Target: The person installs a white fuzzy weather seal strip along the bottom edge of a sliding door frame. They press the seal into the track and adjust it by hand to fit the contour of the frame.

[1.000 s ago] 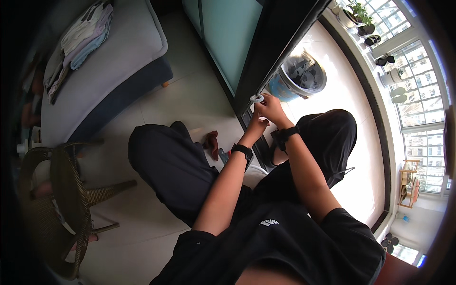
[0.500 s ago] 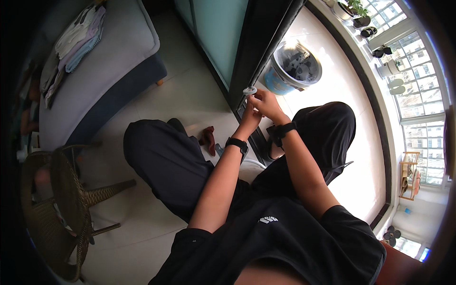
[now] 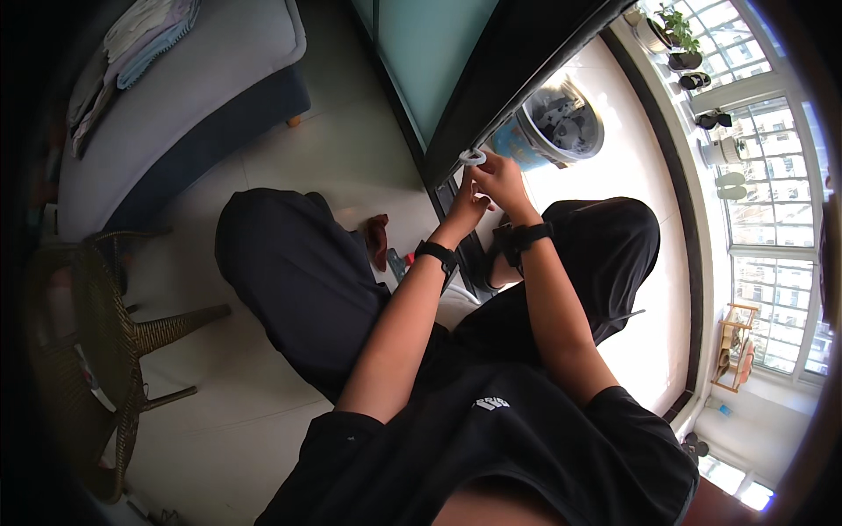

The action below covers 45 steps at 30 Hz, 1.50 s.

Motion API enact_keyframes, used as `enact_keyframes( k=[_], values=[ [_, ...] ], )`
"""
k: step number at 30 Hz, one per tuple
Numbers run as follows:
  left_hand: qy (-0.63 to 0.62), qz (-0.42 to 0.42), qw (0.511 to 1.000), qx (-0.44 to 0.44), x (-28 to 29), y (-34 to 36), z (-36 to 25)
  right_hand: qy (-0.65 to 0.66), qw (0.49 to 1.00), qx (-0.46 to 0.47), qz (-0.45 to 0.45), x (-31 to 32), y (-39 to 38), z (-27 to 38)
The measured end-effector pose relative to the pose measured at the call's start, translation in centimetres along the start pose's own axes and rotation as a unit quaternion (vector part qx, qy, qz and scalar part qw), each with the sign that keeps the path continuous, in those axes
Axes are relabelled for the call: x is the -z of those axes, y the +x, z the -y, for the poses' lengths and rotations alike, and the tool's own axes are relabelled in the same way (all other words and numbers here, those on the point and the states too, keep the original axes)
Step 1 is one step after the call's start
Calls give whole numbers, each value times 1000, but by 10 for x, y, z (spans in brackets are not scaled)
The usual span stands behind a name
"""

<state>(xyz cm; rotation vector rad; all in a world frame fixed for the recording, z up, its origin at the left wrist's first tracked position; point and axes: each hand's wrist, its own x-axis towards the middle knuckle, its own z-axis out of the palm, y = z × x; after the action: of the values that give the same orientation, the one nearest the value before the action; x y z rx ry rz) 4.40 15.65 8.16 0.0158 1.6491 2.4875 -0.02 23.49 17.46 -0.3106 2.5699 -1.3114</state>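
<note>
Both my hands are close together at the lower end of the dark door frame (image 3: 474, 92). My right hand (image 3: 503, 186) is closed, its fingertips on a small whitish ring-shaped roll (image 3: 474, 158), perhaps tape or strip, which lies against the frame's edge. Just below it, my left hand (image 3: 466, 213) has its fingers bent and pinched near the frame. What they grip is hidden. A black band circles each wrist. Beyond my right hand stands a blue bucket (image 3: 517, 143) with dark and grey cloth-like contents.
A grey sofa (image 3: 228, 53) with folded clothes (image 3: 149, 39) is at far left, a wicker chair (image 3: 114, 324) at lower left. Between my knees lie a dark red object (image 3: 377, 241) and a small grey-green one (image 3: 396, 263). Plants and shoes line the window ledge at right.
My view has shifted a little, moving the sofa and chair left in the picture. The ring-shaped roll shows at a different tilt. Both hands stay together at the door frame.
</note>
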Motion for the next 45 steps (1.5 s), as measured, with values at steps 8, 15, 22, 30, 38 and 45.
enact_keyframes(
  k=[8,15,22,30,38,45],
  values=[
    [46,-109,993,-15,-1,-1,24,-99,986,74,-115,-9,7,-9],
    [14,-103,994,-24,1,5,41,-134,982,86,-97,-8,15,-13],
    [-20,-48,998,21,-7,0,29,-154,983,88,-57,3,19,-18],
    [3,-70,997,37,2,2,28,-135,989,55,-29,5,22,-26],
    [32,-129,991,-27,17,20,57,-90,994,56,-27,1,17,-28],
    [15,-61,997,39,5,3,38,-104,992,61,-26,3,16,-35]
  ],
)
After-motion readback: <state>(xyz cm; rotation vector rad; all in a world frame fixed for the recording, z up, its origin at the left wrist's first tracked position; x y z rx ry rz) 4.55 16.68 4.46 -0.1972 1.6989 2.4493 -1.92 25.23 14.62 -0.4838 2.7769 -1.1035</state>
